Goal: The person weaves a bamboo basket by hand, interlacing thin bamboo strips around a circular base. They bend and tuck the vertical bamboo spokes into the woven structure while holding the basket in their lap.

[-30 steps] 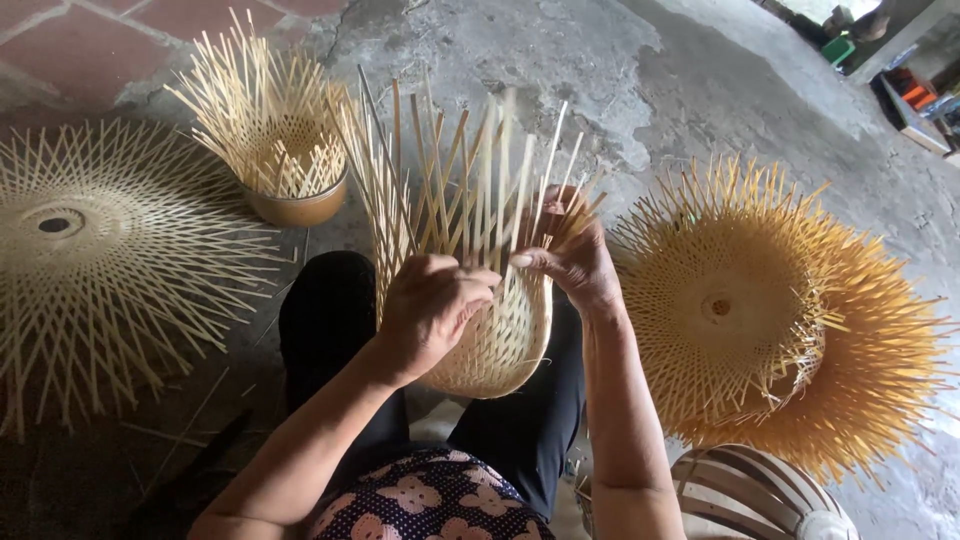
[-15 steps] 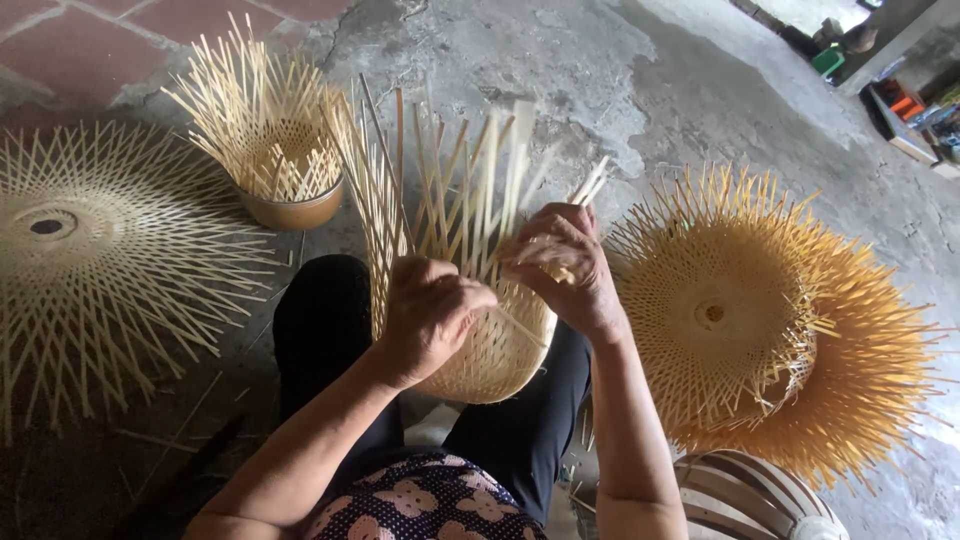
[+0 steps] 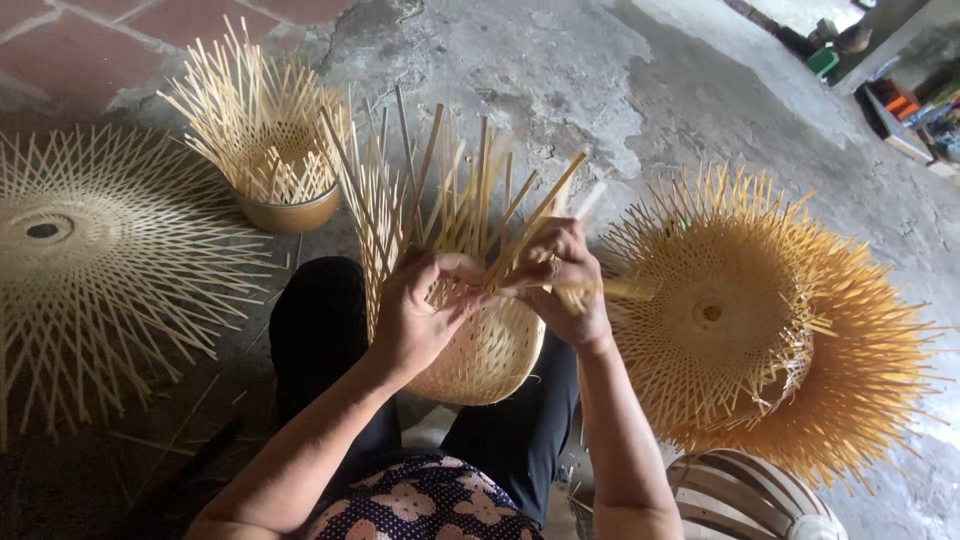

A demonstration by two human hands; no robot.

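Bending springy strips on a light, half-woven basket point(image 3: 480, 350), we brace its rim. Our left hand point(image 3: 415, 315) grips the weave; our right hand point(image 3: 565, 285) pinches one strip point(image 3: 610, 289).

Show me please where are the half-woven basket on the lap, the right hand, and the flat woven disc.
half-woven basket point(image 3: 490, 355), head view, on its woven rounded wall.
right hand point(image 3: 565, 285), head view, on the back of the hand.
flat woven disc point(image 3: 45, 230), head view, near its woven centre.
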